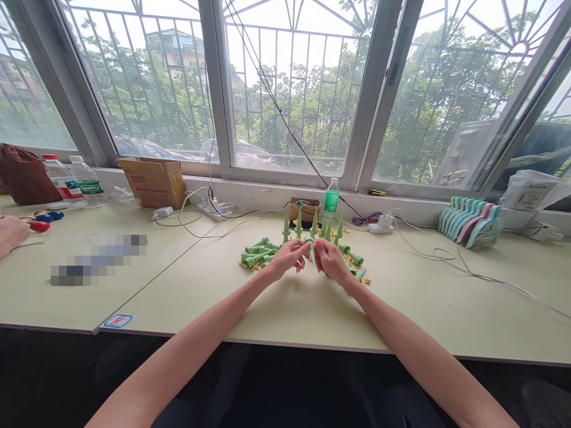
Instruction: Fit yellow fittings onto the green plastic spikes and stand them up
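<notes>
A green plastic spike (312,255) points downward between my hands, just above the table. My right hand (332,261) pinches it with thumb and fingers. From the other side, the thumb and forefinger of my left hand (288,258) close at its upper end, the remaining fingers loosely curled. Behind my hands stand several upright green spikes (286,227) with pale yellow bits at their sides. Loose green tapered tubes (256,254) and small yellow parts (366,280) lie to the left and right, partly hidden by my hands.
Beyond the spikes are a small cardboard box (304,209) and a green-labelled bottle (332,196). White cables and a power strip (216,208) run along the window sill. Pastel hangers (470,222) stand at right. Another person's hand (12,233) is at far left.
</notes>
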Action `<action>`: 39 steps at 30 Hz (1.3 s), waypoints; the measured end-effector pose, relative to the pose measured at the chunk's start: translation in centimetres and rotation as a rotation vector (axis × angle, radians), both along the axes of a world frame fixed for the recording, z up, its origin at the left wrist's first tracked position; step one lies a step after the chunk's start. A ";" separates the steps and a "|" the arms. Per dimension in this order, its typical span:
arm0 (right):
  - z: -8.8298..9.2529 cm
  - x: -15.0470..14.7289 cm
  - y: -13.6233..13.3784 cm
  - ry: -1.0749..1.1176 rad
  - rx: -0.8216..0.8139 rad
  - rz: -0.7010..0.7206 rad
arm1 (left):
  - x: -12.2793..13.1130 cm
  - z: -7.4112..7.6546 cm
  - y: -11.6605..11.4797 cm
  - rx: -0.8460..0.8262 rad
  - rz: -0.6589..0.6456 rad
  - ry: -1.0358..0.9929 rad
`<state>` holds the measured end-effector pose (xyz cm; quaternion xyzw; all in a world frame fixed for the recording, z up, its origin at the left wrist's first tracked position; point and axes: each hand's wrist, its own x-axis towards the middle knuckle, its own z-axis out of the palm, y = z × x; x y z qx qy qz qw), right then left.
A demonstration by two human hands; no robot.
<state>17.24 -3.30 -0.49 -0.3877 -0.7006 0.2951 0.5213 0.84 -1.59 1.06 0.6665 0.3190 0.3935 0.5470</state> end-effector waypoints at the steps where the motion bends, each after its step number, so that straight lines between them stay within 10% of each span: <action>1: 0.0 0.0 0.1 0.017 -0.012 0.009 | 0.0 0.0 0.0 0.029 0.007 0.007; 17: -0.3 -0.1 0.8 0.172 -0.190 0.065 | 0.4 -1.3 0.4 0.416 0.170 0.135; 39: -0.1 -0.2 0.4 0.023 -0.012 0.049 | 0.5 0.3 -0.5 -0.148 0.055 0.061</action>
